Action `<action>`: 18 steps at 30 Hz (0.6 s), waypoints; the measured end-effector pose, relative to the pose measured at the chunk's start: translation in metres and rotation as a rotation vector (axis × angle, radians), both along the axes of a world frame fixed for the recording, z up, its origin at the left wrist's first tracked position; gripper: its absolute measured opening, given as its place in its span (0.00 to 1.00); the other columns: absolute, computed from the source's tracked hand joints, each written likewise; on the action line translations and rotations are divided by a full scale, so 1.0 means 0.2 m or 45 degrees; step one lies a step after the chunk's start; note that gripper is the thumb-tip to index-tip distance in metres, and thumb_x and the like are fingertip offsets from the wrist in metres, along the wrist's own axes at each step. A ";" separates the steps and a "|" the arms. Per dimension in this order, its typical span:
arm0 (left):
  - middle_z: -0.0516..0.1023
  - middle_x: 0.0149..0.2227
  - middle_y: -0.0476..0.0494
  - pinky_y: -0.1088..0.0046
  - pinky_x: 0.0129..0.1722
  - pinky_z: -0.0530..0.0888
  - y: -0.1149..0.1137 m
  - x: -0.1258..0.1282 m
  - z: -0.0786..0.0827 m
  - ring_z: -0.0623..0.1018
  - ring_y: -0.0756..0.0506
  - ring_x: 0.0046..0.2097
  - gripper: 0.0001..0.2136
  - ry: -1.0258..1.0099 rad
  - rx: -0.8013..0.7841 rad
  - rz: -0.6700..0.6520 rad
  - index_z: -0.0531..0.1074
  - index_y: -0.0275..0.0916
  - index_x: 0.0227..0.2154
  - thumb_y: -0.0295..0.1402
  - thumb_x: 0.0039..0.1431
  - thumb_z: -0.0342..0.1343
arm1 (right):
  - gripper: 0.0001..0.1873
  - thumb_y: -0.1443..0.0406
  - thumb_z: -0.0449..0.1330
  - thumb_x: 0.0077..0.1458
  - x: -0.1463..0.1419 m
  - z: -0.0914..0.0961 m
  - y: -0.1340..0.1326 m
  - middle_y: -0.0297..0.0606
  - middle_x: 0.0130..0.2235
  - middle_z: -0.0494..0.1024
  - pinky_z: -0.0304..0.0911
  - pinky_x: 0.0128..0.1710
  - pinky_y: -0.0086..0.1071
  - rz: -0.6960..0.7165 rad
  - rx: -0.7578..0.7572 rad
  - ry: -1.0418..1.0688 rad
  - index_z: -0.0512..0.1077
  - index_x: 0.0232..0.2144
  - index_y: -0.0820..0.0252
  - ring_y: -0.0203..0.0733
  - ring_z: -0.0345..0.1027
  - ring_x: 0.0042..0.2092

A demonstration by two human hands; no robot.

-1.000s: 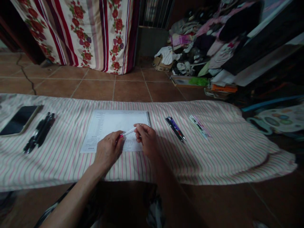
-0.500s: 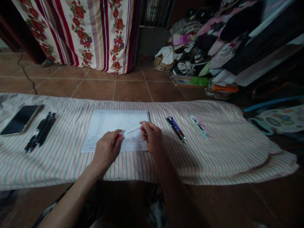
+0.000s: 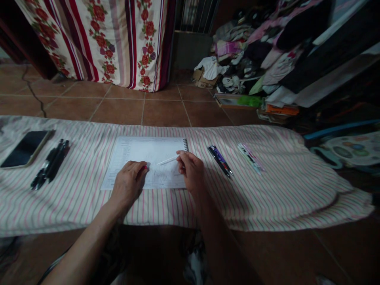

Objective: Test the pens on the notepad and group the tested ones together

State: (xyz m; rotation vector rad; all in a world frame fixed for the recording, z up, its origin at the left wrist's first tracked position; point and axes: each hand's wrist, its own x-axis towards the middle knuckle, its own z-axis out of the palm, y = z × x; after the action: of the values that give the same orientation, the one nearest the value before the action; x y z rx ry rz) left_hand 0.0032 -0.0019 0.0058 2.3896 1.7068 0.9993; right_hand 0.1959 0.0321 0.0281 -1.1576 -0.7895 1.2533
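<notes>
A sheet of paper with printed lines, spiral-bound at its right edge, lies on the striped cloth. My right hand is closed around a slim white pen, its far end pointing left just over the page. Faint drawn marks show below the pen. My left hand rests on the lower left of the page, fingertips pinched together. A tiny red spot shows at those fingertips; whether it is a cap or something else I cannot tell.
Several black pens and a phone lie to the left. Dark pens and pastel pens lie to the right on the striped cloth. Beyond are a tiled floor, a flowered curtain and piled clothes.
My left hand has moved left and slightly up, away from the pen's end, uncovering more of the drawn marks. The right hand, still on the pen, has shifted slightly right.
</notes>
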 end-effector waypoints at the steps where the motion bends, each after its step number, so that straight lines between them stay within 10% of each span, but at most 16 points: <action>1: 0.78 0.32 0.43 0.70 0.33 0.73 0.00 0.00 0.00 0.76 0.45 0.35 0.08 -0.006 -0.004 -0.010 0.72 0.36 0.38 0.33 0.62 0.50 | 0.14 0.57 0.63 0.43 0.00 0.00 0.00 0.29 0.22 0.68 0.50 0.14 0.22 -0.003 -0.001 -0.002 0.73 0.27 0.63 0.26 0.56 0.19; 18: 0.78 0.36 0.40 0.65 0.40 0.73 0.02 -0.02 0.00 0.73 0.43 0.41 0.09 0.011 0.039 -0.028 0.74 0.37 0.37 0.33 0.62 0.50 | 0.13 0.58 0.62 0.44 0.00 0.00 0.00 0.29 0.22 0.69 0.51 0.14 0.21 -0.013 -0.015 -0.016 0.73 0.28 0.63 0.26 0.57 0.20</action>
State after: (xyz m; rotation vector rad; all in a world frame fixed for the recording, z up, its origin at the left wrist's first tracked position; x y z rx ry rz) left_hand -0.0008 0.0022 0.0065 2.4295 1.6766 1.0208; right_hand 0.1960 0.0313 0.0286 -1.1787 -0.7854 1.2444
